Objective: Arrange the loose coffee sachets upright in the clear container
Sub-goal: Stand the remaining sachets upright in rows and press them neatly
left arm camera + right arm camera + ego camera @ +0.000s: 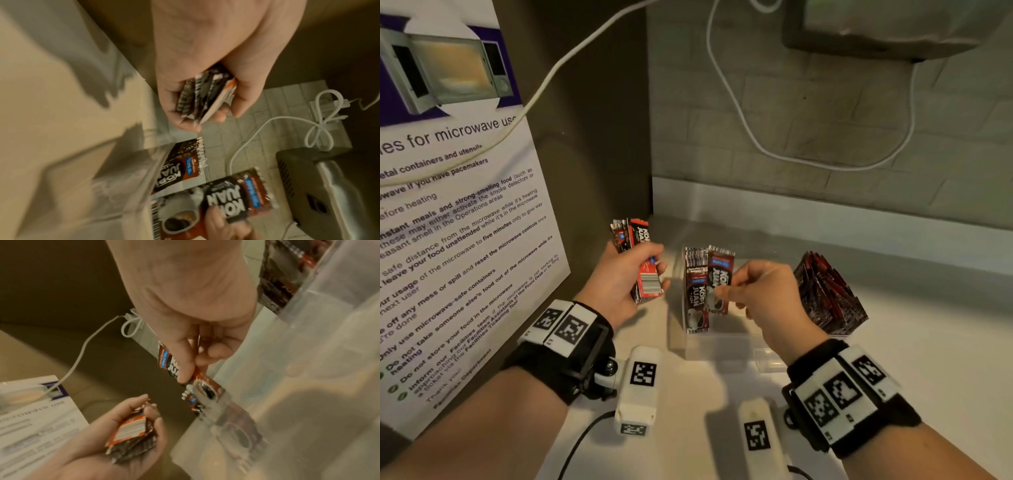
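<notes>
the microwave notice [448, 205] fills the left wall, with a white cable [739, 113] looping over the tiled wall behind the counter [893, 342]. on the counter sits the clear container [722, 346], its walls hard to make out; a row of sachets [695, 291] stands upright at its left end, and a fanned packed stack [825, 294] stands at its right, though whether that stack is inside the same container cannot be told. the left hand [619, 277] is raised left of the container, forearm angled in from the lower left, fingers and thumb curled round a bundle of sachets [643, 263] held roughly upright. the right hand [763, 294] reaches in from the lower right, wrist above the container, thumb and fingers pinching a single sachet [719, 281] held upright with its print facing the camera, just beside the standing row and partly in front of it. the wrist views are blurred but show both holds.
</notes>
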Motion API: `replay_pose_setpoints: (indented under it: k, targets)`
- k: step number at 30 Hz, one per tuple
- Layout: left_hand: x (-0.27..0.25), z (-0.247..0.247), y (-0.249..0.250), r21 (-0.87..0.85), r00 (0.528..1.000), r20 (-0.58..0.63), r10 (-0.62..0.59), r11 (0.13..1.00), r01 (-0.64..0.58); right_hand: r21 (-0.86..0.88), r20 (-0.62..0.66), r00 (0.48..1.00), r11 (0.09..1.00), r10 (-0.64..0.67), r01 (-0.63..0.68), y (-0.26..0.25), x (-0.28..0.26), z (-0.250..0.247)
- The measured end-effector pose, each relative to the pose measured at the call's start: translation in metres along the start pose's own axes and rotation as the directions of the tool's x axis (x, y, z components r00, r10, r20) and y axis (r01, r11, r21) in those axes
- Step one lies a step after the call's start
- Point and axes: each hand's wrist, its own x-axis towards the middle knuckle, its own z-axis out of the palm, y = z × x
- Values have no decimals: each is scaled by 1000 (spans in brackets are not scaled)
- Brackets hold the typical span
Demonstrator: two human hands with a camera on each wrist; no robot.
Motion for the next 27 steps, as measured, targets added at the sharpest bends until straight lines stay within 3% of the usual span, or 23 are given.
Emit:
replay_pose_setpoints:
  k: [3,8,17,27]
  targets:
    - [-2,-3,-12,123,1000,6,2,992,-3,-122,47,992,986,120,-113,9,11,8]
    - [-4,-4,-29,320,1000,23,2,947,-10,-293,134,974,946,182,-137,11,20,22]
    - [0,9,-42,399,997,-4,83,914,-74,-542,140,985,840,97,-6,12,30,37]
    - [9,10,-44,389,996,-18,86,918,-72,-747,252,958,657,138,102,28,42,48]
